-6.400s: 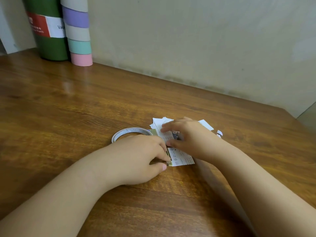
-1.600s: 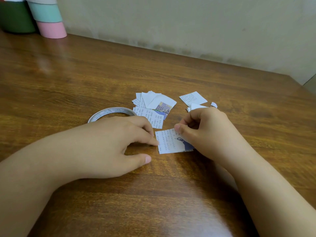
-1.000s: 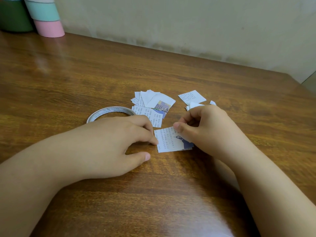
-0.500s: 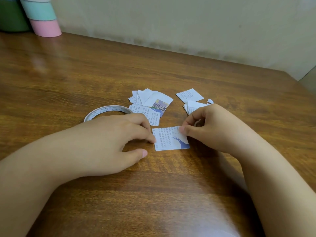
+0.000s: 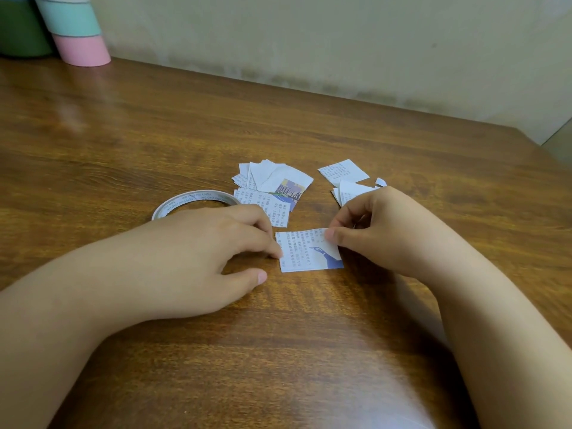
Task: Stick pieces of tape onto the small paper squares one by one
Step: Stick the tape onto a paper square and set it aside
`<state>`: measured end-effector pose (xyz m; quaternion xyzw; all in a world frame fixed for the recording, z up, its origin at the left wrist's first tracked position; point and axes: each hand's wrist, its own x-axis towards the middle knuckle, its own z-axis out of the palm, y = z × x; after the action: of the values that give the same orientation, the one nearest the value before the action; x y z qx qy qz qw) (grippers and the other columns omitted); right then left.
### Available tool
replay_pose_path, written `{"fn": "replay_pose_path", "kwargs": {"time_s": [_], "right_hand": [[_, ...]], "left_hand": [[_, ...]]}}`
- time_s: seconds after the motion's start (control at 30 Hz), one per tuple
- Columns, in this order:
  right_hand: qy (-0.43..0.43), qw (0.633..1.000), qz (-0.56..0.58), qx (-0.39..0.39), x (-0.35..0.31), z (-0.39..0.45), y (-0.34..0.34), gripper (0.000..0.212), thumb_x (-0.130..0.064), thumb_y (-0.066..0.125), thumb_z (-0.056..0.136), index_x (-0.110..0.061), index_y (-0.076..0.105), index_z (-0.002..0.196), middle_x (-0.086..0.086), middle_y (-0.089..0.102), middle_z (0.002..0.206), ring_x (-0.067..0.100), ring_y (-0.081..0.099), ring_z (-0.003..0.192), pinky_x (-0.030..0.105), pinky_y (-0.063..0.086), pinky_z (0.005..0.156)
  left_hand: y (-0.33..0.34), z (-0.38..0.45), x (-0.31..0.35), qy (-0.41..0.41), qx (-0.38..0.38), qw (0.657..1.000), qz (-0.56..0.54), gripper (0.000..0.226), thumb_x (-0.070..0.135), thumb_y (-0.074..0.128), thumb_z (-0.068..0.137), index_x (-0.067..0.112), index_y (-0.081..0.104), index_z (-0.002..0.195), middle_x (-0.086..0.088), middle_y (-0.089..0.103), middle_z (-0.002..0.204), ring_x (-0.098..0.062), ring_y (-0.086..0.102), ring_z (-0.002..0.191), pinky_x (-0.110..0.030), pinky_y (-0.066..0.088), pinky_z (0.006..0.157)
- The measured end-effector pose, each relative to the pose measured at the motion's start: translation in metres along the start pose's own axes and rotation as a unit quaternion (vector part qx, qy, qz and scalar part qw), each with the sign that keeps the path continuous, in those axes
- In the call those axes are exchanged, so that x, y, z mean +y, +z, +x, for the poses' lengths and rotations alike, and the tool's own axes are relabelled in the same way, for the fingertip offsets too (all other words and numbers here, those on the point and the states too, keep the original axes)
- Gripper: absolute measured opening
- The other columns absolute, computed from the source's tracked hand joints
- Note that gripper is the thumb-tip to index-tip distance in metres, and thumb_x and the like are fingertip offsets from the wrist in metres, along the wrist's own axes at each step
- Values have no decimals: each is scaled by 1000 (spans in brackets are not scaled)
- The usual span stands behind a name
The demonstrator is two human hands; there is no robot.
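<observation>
Right hand [image 5: 380, 230] has slid off the paper square [image 5: 309, 250], pinching its right edge; left hand [image 5: 198, 258] fingertip pins the opposite edge. Thin, floppy, skids on tabletop [image 5: 123, 134].

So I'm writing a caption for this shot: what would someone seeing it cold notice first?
Two bare hands meeting over one paper square with a blue bird print at the middle of the wooden table: the left hand pins its left edge, the right hand pinches at its top right. Just behind lie two loose heaps of paper squares, and a tape roll peeks out behind the left hand.
</observation>
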<state>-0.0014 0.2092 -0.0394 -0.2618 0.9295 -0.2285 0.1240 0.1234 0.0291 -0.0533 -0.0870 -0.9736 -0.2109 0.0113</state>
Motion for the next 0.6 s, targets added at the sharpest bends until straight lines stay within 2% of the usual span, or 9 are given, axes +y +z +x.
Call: {"fn": "replay_pose_path", "kwargs": {"time_s": [0.03, 0.2, 0.37, 0.6], "right_hand": [[1, 1000, 0, 0, 0, 0, 0, 15, -32, 68, 83, -27, 69, 69, -11, 59, 60, -8, 49, 51, 6, 35, 42], [1, 1000, -3, -3, -2, -1, 2, 13, -30, 71, 79, -25, 68, 68, -12, 58, 57, -6, 49, 50, 8, 36, 42], [-4, 1000, 4, 5, -1, -2, 2, 11, -30, 71, 79, -26, 66, 70, -12, 63, 64, -3, 54, 56, 12, 41, 48], [-7, 999, 50, -4, -1, -6, -4, 13, -34, 70, 80, -26, 66, 71, -13, 66, 65, -7, 53, 52, 6, 38, 46]], "left_hand": [[1, -2, -5, 0, 20, 1000, 9, 49, 53, 34, 71, 50, 56, 115, 36, 41, 111, 33, 31, 87, -5, 31, 63], [0, -3, -1, 3, 4, 1000, 11, 48, 54, 33, 72, 50, 54, 116, 37, 38, 110, 31, 32, 88, -8, 30, 62], [3, -3, -4, 9, 16, 1000, 4, 48, 53, 34, 73, 48, 56, 116, 34, 40, 111, 29, 34, 88, -7, 31, 64], [4, -3, -3, -7, 28, 1000, 6, 48, 55, 33, 74, 47, 60, 113, 29, 43, 109, 26, 36, 90, -7, 32, 64]]}}
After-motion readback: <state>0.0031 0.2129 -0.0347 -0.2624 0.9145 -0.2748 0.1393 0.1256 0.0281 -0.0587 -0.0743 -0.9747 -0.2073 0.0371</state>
